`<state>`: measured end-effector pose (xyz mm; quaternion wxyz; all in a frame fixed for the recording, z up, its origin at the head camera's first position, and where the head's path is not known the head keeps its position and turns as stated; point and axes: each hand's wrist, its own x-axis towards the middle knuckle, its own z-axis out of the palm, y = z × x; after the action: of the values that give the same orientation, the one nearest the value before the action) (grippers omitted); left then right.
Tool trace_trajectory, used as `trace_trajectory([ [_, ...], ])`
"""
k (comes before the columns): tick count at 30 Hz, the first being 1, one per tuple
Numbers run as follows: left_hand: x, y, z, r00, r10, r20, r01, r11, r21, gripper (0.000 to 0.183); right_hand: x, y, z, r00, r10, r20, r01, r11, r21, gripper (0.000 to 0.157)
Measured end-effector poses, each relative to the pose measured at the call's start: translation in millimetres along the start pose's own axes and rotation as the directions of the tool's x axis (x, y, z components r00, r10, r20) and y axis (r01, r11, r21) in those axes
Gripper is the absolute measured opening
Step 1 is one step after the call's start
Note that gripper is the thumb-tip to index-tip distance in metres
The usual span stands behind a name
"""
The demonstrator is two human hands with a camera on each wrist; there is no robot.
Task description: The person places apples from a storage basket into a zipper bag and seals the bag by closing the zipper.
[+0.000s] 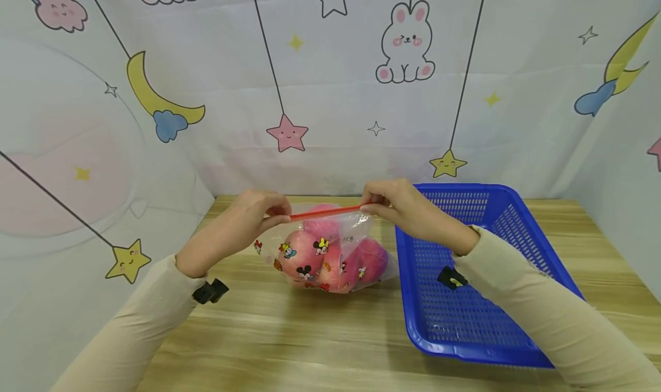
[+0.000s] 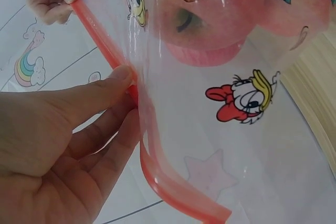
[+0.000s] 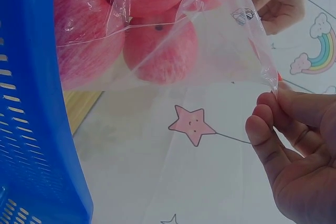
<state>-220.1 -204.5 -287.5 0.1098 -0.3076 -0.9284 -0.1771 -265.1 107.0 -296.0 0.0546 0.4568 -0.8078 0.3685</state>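
A clear zip bag (image 1: 356,240) printed with cartoon characters stands on the table, holding several pinkish-red apples (image 1: 299,254). Along its top runs a red zip strip (image 1: 325,212), stretched between both hands. My left hand (image 1: 261,211) pinches the strip near its left part; in the left wrist view, thumb and fingertips squeeze it and the strip's free end (image 2: 210,211) curves away below them. My right hand (image 1: 400,205) pinches the strip's other end, with thumb and fingers together at the bag's corner in the right wrist view.
A blue plastic basket (image 1: 405,300) with slotted walls stands right of the bag, under my right forearm. The wooden table (image 1: 289,346) ends at the back against a white cloth (image 1: 335,156) with printed stars, moons and rabbits.
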Motion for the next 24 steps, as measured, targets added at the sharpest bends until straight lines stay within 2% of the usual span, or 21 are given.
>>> trace_trajectory([
  [16, -2.8, -2.0, -0.5, 1.0, -0.018, 0.008, 0.018, 1.0, 0.005, 0.005, -0.8, 0.4, -1.0, 1.0, 0.009, 0.004, -0.009, 1.0, 0.002, 0.007],
  [24, -4.3, -4.4, -0.3, 1.0, -0.003, 0.001, 0.003, 1.0, 0.012, 0.006, -0.7, 0.2, -1.1, 1.0, 0.001, 0.004, -0.001, 1.0, -0.003, 0.006],
])
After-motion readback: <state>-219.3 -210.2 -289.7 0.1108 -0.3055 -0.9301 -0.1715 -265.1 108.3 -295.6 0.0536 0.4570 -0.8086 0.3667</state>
